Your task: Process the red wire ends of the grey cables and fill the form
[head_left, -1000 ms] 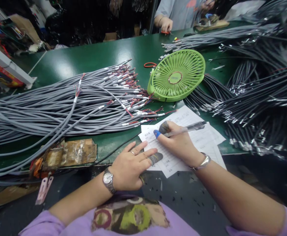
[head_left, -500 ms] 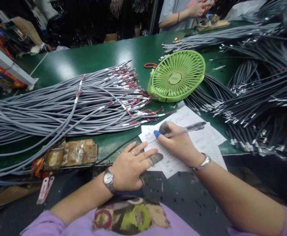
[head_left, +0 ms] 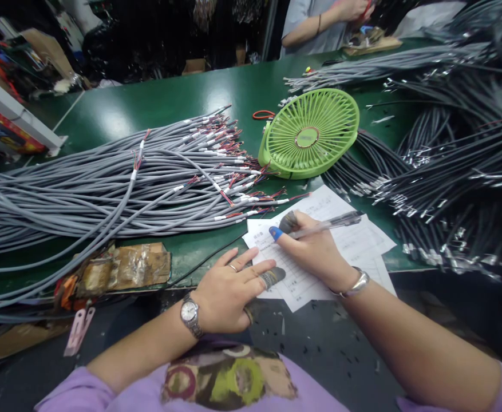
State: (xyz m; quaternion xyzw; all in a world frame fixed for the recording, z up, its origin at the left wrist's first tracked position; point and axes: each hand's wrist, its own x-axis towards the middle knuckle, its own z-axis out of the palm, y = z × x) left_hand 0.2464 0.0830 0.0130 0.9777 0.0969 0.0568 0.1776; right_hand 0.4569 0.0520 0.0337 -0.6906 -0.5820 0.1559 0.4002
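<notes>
Several printed paper sheets overlap at the front edge of the green table. My right hand rests on them, closed around a clear pen with a dark end. Its thumb has a blue tip cover, and a grey cover sits on a finger. The pen's point is hidden behind the fingers. My left hand lies flat with fingers spread, its fingertips touching the lower left of the sheets. It wears a ring, a grey finger cover and a wristwatch. Printed text and ruled lines show on the paper.
Grey cables with stripped ends cover the left side. A green fan stands behind the papers. Black cables are heaped on the right. A taped cardboard block and pink clip are front left. A co-worker's arm is across the table.
The pen's rear end has shifted slightly to the right in my right hand. My left hand stays in place. The co-worker's hands have moved a little upward.
</notes>
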